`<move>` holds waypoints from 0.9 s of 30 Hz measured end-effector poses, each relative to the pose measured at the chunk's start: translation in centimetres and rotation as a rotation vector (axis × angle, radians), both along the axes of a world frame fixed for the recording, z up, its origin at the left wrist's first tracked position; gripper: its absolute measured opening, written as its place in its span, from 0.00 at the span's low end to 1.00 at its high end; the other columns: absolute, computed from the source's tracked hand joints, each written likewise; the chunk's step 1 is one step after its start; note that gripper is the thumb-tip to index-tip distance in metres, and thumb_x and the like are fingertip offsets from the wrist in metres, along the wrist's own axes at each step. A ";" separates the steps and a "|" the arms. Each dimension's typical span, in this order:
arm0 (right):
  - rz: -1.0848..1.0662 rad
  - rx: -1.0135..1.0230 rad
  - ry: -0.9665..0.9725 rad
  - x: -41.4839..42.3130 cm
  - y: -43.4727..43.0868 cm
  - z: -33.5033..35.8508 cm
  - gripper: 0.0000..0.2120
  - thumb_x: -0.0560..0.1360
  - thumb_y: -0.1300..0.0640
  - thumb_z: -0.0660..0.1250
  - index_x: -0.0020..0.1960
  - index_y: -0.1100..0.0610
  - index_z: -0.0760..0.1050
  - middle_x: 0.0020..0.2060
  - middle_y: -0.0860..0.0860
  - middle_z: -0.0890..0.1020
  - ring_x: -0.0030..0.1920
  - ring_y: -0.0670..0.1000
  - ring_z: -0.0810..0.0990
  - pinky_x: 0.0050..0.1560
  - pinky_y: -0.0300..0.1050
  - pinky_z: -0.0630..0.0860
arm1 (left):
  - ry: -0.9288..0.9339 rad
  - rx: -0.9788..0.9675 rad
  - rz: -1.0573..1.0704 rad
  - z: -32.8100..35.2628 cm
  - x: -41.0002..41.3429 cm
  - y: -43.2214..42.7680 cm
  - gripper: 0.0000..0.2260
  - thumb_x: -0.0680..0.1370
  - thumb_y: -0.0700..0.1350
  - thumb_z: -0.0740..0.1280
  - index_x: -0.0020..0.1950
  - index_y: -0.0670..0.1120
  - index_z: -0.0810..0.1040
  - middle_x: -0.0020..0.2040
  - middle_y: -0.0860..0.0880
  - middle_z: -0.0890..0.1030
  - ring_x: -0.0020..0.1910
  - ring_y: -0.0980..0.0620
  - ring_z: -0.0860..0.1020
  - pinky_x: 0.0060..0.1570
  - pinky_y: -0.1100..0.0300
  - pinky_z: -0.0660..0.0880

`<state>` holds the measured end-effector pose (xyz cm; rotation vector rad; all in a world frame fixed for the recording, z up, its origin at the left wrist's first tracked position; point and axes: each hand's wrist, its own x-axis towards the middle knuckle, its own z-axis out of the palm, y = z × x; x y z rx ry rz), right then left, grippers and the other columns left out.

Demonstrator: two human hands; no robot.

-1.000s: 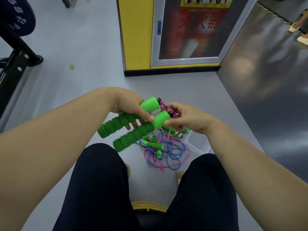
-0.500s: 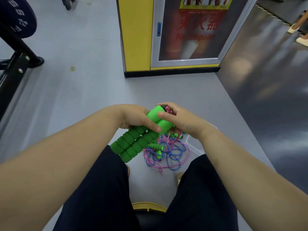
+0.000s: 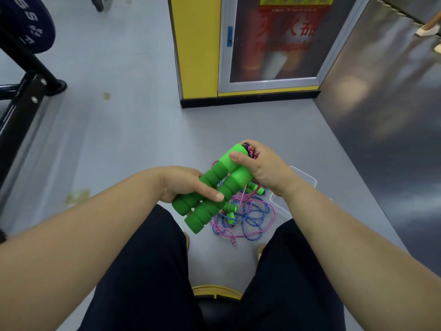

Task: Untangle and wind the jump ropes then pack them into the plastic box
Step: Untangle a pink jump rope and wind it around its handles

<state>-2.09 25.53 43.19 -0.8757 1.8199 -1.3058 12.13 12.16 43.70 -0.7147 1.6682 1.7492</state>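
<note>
Two green foam handles (image 3: 235, 181) gripped: left hand (image 3: 183, 186) curls round lower ends, right hand (image 3: 262, 168) round tops. On cabinet glass (image 3: 272, 48): "Fire", rest blurred.

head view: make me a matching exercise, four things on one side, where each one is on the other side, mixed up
1 green handles
2 tangled ropes
3 plastic box
4 weight plate

a top left corner
b floor between the legs
c partly hidden under the right forearm
d gripped by left hand and right hand

Pairs: 1-d, 2-b, 3-c, 4-a
</note>
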 end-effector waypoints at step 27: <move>-0.231 -0.088 -0.059 -1.1 -0.6 -0.3 0.17 0.78 0.42 0.57 0.47 0.54 0.75 0.36 0.49 0.75 0.31 0.42 0.71 0.32 0.36 0.69 | 0.066 0.194 0.164 0.1 -0.6 1.7 0.08 0.69 0.35 0.70 0.47 0.40 0.80 0.42 0.42 0.84 0.40 0.46 0.83 0.47 0.50 0.79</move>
